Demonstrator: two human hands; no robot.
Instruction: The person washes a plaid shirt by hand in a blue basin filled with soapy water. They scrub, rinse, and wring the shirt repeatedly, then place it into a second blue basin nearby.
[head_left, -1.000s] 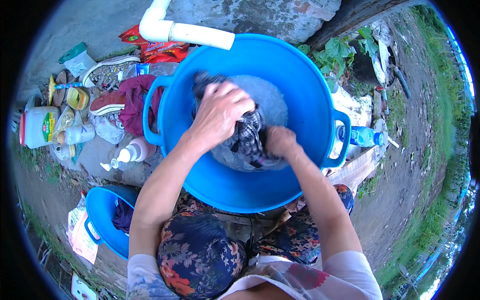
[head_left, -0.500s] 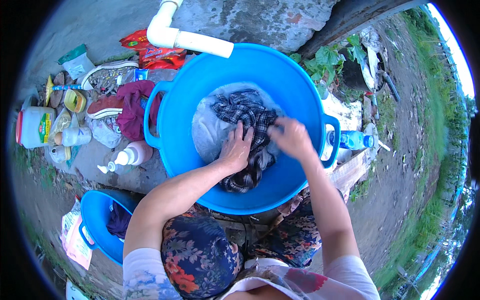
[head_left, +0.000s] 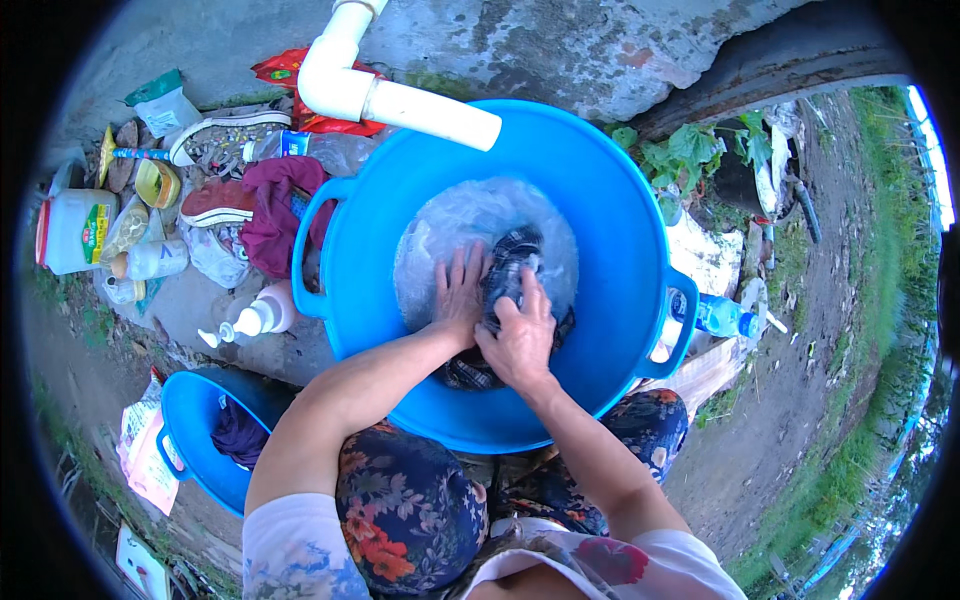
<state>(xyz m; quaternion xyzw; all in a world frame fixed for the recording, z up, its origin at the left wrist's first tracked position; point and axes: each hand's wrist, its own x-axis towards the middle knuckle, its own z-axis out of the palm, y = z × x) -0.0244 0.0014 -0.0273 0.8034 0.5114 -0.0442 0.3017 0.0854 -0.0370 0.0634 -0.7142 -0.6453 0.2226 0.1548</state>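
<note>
A dark plaid garment (head_left: 512, 258) lies bunched in soapy water inside a large blue tub (head_left: 610, 230). My left hand (head_left: 460, 302) rests at the garment's left side, its fingers stretched out and spread toward the suds. Close beside it, my right hand (head_left: 522, 335) presses down on the cloth with bent fingers, gripping a fold of it. Part of the garment shows below my wrists, near the tub's front wall; the piece beneath my hands is hidden.
A white pipe (head_left: 430, 110) juts over the tub's far rim. Left stand a pump bottle (head_left: 265, 312), shoes (head_left: 218, 203), a maroon cloth (head_left: 275, 215) and a jug (head_left: 75, 235). A smaller blue bucket (head_left: 190, 425) holds dark cloth. Right of the tub lies a blue bottle (head_left: 725, 315).
My right hand has come down from the right onto the garment, next to my left hand. The plaid cloth is now gathered more narrowly, and the view has shifted slightly.
</note>
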